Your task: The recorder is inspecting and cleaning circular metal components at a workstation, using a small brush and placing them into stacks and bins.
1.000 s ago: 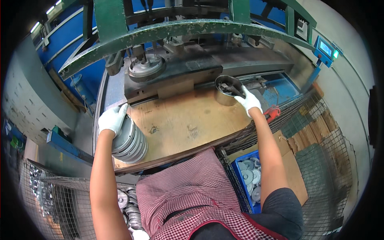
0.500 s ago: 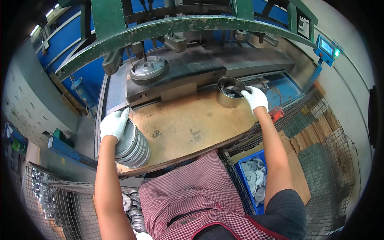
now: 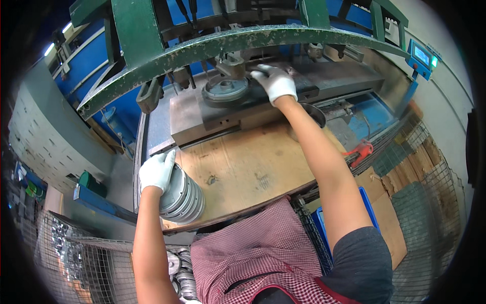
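Note:
My left hand (image 3: 157, 171), in a white glove, grips the left edge of a stack of round silver metal discs (image 3: 185, 200) at the table's near left. Its thumb lies along the top disc, and the outer fingers are partly hidden. My gloved right hand (image 3: 276, 83) is raised over the machine bed, its fingers bent and darkened at the tips. Whatever they pinch, if anything, is blurred. Just left of these fingertips, a round metal part (image 3: 226, 91) with a raised hub sits on the machine bed. Behind my right forearm stands a metal can (image 3: 315, 114), partly covered.
A green machine frame (image 3: 212, 46) with hanging clamps crosses above the bed (image 3: 190, 121). Wooden board (image 3: 238, 159) covers the table. A blue bin (image 3: 369, 207) lies under my right arm, wire baskets (image 3: 101, 248) at lower left. A control screen (image 3: 421, 54) stands right, a red tool (image 3: 362, 151) below.
My right hand has left the metal can and moved left and away from me, to beside the round part. The left hand stays on the stack. The whole view has shifted slightly.

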Motion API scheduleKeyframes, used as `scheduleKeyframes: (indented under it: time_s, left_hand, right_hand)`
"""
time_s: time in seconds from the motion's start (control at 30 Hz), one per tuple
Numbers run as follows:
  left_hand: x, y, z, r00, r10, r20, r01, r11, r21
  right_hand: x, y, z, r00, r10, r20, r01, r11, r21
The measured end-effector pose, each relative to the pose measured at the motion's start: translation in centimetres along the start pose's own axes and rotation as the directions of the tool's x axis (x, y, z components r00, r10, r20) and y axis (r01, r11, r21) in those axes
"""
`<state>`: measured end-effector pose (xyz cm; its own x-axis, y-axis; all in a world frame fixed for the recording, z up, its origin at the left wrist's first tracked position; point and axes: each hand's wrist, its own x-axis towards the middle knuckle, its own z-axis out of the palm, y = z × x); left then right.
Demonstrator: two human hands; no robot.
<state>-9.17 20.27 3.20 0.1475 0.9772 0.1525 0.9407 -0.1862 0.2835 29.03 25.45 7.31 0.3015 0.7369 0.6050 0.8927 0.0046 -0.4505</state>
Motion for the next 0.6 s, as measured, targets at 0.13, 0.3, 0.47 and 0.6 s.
scheduleKeyframes:
  time_s: [0.13,0.3,0.47,0.6]
  left_hand:
    - [0.0,0.2,-0.1,0.999,-0.044,0.016,0.043,0.999,0.018]
    - [0.3,-0.4,0.4,1.000,-0.005,-0.001,0.005,1.000,0.012]
    - [0.2,-0.7,0.2,0.999,-0.034,-0.005,0.034,0.999,0.034]
    - [0.2,-0.2,0.0,1.000,0.005,-0.026,-0.004,0.999,0.043]
  right_hand:
    - [2.1,3.1,-2.0,0.976,0.184,-0.116,-0.188,0.982,-0.020]
    - [-0.2,7.2,-6.1,0.950,0.277,-0.145,-0.290,0.953,-0.082]
    - [-5.0,5.3,-9.5,0.949,0.271,-0.161,-0.272,0.962,0.018]
    - [-4.5,1.3,-7.0,0.997,0.021,-0.077,-0.017,0.999,0.050]
